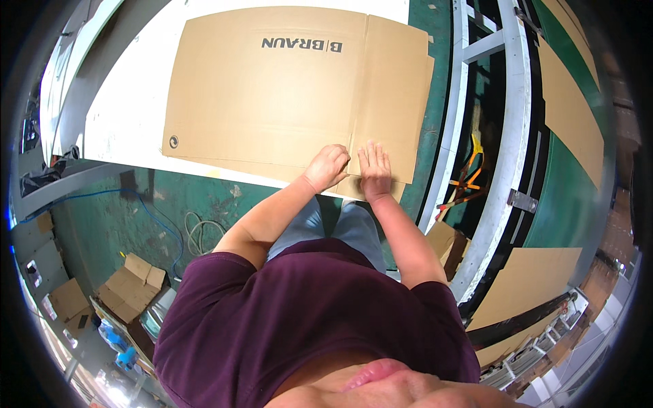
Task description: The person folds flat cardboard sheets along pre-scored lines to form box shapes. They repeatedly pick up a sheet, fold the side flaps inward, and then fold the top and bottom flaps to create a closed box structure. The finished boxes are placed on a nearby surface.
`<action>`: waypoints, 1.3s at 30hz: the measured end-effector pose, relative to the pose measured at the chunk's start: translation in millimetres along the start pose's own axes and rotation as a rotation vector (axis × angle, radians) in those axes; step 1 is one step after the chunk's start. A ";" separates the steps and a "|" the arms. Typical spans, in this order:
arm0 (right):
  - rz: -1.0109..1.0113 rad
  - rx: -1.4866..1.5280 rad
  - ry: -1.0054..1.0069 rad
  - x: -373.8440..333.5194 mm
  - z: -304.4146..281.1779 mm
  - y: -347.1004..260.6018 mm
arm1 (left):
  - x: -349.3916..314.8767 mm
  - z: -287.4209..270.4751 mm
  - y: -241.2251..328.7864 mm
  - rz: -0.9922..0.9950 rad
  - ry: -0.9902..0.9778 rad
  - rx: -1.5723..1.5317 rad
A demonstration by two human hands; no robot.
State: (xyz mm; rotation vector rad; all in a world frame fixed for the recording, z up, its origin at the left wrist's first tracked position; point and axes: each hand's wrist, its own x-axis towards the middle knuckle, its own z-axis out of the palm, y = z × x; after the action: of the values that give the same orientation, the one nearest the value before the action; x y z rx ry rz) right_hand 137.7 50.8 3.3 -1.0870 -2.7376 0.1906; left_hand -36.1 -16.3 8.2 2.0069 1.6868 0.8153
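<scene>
A large flat cardboard sheet (265,102) with dark print lies on a white table (126,115) in front of me. A crease runs down its right part, with a narrower panel beyond it. My left hand (329,166) is closed at the near edge, just left of the crease; whatever its curled fingers grip is hidden. Just right of the crease, my right hand (375,171) lies flat on the cardboard with its fingers stretched away from me.
Metal rails (513,136) of a machine run along the right, beside a green belt (564,204) carrying cardboard sheets. Orange-handled tools (469,177) hang between the rails. Low on the left, an open cardboard box (132,285) stands near a blue hose (160,221) on the green floor.
</scene>
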 end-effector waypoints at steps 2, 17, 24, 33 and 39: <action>-0.018 -0.019 0.025 0.1 -1.4 -2.6 | 3.9 -8.5 8.8 0.025 0.020 0.053; 0.120 -0.061 -0.165 -58.8 7.8 -46.5 | -36.2 -6.5 9.7 0.262 -0.198 0.254; 0.122 0.121 -0.210 -61.5 -22.0 -41.8 | -34.6 -4.6 16.3 0.282 -0.261 0.289; 0.911 0.078 0.682 -226.9 -114.9 123.5 | -36.3 10.6 10.9 0.417 -0.397 0.559; 1.979 -0.616 0.634 -555.3 -183.4 254.7 | -45.4 15.3 19.3 -0.254 -0.363 0.273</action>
State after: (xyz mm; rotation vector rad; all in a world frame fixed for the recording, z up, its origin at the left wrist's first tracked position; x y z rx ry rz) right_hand 743.8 -138.8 62.9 -2.7664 -0.3703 -0.6363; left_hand -16.4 -63.4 0.7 1.9054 1.8525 0.1285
